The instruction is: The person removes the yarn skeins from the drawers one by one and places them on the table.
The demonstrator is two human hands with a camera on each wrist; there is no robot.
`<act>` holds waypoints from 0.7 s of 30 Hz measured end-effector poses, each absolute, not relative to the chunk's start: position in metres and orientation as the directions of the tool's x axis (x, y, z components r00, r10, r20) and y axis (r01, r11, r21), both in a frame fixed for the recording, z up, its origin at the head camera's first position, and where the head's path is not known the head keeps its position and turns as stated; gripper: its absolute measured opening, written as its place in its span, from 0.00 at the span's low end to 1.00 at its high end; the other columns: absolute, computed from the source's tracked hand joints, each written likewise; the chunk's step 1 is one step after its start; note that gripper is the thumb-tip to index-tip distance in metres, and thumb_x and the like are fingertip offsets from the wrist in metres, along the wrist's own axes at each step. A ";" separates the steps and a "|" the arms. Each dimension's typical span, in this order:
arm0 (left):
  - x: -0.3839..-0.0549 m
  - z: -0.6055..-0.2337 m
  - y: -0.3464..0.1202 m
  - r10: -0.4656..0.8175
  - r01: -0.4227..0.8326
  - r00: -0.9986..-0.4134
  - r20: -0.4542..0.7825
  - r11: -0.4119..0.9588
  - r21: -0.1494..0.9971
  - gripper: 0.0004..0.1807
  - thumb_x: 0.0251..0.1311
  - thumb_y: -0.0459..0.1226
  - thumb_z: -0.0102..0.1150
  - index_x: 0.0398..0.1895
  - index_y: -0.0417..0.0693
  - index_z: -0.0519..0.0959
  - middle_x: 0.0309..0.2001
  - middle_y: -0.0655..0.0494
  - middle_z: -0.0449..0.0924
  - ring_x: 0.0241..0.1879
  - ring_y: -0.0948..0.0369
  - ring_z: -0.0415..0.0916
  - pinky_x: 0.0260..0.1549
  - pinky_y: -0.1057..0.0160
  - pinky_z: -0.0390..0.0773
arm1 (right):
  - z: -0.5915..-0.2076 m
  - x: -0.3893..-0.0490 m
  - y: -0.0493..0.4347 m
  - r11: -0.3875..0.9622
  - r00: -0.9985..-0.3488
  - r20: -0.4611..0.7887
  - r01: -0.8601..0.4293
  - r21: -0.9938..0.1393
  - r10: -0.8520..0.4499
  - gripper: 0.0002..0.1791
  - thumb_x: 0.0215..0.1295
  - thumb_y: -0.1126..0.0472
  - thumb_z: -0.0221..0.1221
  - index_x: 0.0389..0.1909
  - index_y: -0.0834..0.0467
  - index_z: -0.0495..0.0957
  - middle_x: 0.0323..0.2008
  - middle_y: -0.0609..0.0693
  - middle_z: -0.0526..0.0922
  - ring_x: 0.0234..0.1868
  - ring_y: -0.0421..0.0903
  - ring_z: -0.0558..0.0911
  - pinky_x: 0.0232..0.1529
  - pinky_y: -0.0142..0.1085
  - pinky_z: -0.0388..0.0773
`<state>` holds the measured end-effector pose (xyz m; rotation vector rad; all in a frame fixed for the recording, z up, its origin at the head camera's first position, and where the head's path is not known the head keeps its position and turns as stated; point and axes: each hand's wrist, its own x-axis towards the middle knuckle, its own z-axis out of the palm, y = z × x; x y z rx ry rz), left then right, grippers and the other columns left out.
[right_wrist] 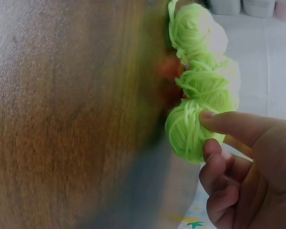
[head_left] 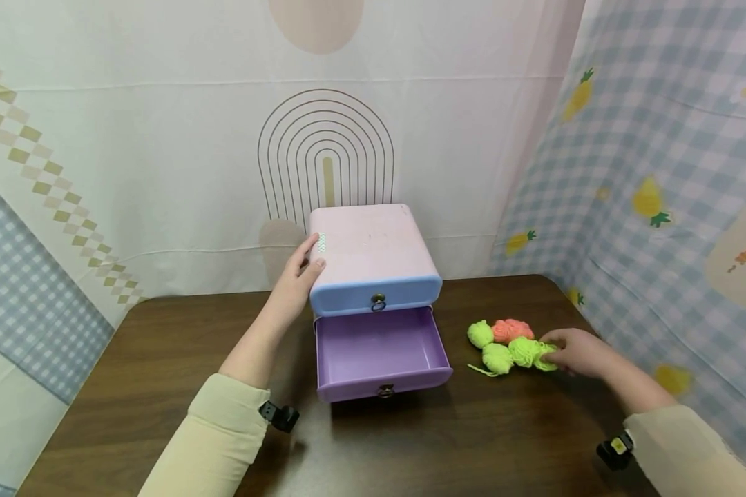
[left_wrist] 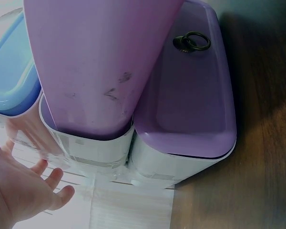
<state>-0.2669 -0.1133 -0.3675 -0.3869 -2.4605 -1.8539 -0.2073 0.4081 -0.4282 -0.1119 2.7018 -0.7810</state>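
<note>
A small drawer cabinet (head_left: 367, 241) with a pink top stands on the table. Its blue drawer (head_left: 342, 298) is closed, and the purple drawer (head_left: 379, 345) below is pulled out with a bare inside. In the left wrist view, another purple drawer (left_wrist: 190, 95) with a ring pull sits closed at the bottom. My left hand (head_left: 293, 286) rests against the cabinet's upper left edge, fingers extended. To the right of the cabinet, my right hand (head_left: 583, 352) pinches the rightmost green yarn ball (right_wrist: 186, 136) between thumb and fingers. Several green yarn balls (head_left: 497, 359) and coral yarn (head_left: 511, 330) lie beside it.
The dark wooden table (head_left: 447, 449) runs under everything. A white printed cloth (head_left: 193, 172) hangs behind the cabinet, and a blue checked cloth (head_left: 677, 152) hangs close by on the right. A loose green yarn end (head_left: 481, 371) trails on the tabletop.
</note>
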 end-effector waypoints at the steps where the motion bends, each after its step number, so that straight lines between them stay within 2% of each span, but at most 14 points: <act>1: -0.267 -0.368 -0.113 0.175 0.219 -0.968 0.177 0.255 0.942 0.34 0.73 0.52 0.45 0.79 0.66 0.51 0.79 0.47 0.39 0.75 0.44 0.43 0.68 0.38 0.52 | -0.429 -0.208 0.408 0.849 -0.944 -0.288 0.018 -0.528 -0.160 0.26 0.66 0.59 0.63 0.58 0.72 0.74 0.17 0.49 0.73 0.19 0.46 0.74 0.23 0.42 0.73; 13: -0.268 -0.370 -0.114 0.171 0.213 -0.970 0.174 0.250 0.944 0.33 0.73 0.53 0.44 0.79 0.68 0.51 0.79 0.48 0.39 0.76 0.45 0.43 0.68 0.39 0.52 | -0.429 -0.210 0.411 0.851 -0.946 -0.277 0.004 -0.525 -0.167 0.30 0.65 0.56 0.64 0.63 0.68 0.72 0.18 0.49 0.73 0.18 0.46 0.73 0.23 0.42 0.72; 21: -0.268 -0.369 -0.114 0.177 0.222 -0.967 0.184 0.229 0.948 0.33 0.73 0.51 0.45 0.79 0.66 0.52 0.79 0.47 0.40 0.75 0.45 0.44 0.68 0.41 0.54 | -0.423 -0.207 0.411 0.833 -0.950 -0.255 -0.008 -0.553 -0.178 0.32 0.66 0.52 0.64 0.64 0.67 0.71 0.20 0.51 0.74 0.18 0.47 0.74 0.22 0.41 0.73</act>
